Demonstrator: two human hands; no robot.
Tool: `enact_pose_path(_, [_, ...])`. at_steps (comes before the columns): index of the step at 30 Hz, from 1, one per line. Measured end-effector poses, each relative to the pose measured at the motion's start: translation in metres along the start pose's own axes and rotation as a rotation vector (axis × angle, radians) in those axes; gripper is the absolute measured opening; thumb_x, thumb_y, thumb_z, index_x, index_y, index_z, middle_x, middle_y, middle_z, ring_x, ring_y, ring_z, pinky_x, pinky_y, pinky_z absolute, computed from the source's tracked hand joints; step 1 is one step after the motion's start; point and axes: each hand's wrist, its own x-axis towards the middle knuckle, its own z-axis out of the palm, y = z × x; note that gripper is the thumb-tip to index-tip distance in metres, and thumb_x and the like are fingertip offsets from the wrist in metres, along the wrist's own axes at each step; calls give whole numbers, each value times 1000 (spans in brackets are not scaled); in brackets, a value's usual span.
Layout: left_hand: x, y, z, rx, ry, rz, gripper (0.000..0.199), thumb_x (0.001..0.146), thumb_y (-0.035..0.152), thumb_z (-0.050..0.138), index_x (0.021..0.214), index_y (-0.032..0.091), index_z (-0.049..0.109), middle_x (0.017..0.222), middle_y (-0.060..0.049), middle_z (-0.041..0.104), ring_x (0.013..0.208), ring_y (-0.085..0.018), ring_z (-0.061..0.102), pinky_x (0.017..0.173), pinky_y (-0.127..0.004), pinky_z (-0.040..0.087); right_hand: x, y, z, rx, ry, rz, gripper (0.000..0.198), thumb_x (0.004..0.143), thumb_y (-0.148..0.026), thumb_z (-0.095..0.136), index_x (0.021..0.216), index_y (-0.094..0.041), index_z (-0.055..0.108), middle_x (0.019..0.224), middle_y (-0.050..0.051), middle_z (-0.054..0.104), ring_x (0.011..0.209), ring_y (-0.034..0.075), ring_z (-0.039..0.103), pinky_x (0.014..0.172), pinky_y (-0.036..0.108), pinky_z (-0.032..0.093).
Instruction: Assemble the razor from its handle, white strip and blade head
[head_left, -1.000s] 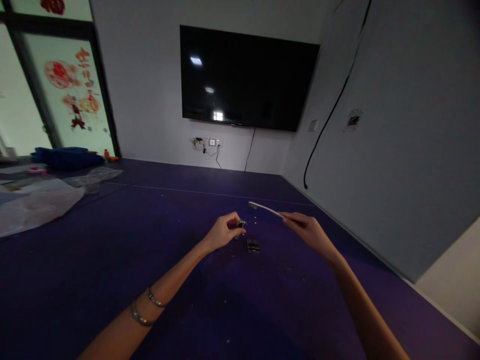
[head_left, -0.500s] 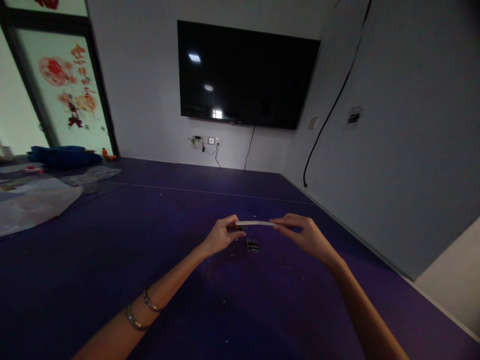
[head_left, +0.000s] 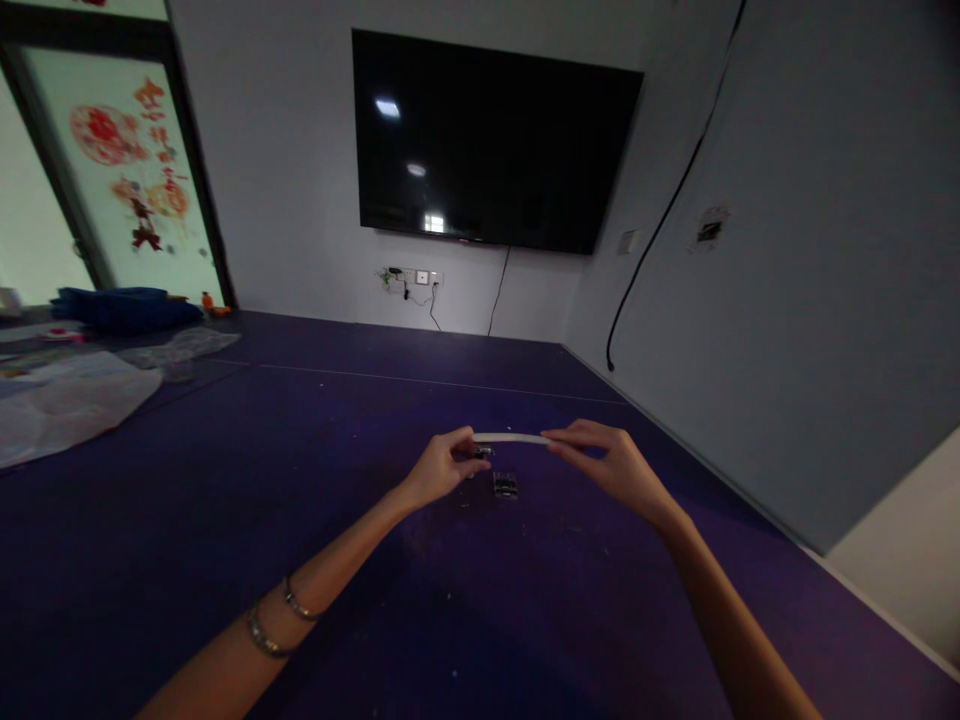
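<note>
left hand [head_left: 442, 468] pinches a small dark part [head_left: 484, 452] and the strip's end; right hand [head_left: 604, 465] pinches the white strip [head_left: 511, 438]. dark block [head_left: 505, 485] just below, untouched.

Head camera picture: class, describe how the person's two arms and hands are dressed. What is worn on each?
Both forearms are bare, with no sleeves in view. The left arm carries two thin metallic bracelets near the wrist. The left hand and right hand wear no gloves; rings, if any, are too small to tell. The right arm shows nothing worn.
</note>
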Motion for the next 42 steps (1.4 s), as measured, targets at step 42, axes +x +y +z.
enact_pose_path(42, [-8,15,4,-33,-9,29,24,68,28,70,67,16,49,63,4,52,59,-8,48,57,-21,38,-1,11,-10,136,-105,100,28,77,-43,59,94,-24,71,90,6,68,84,20,61,72,32,48])
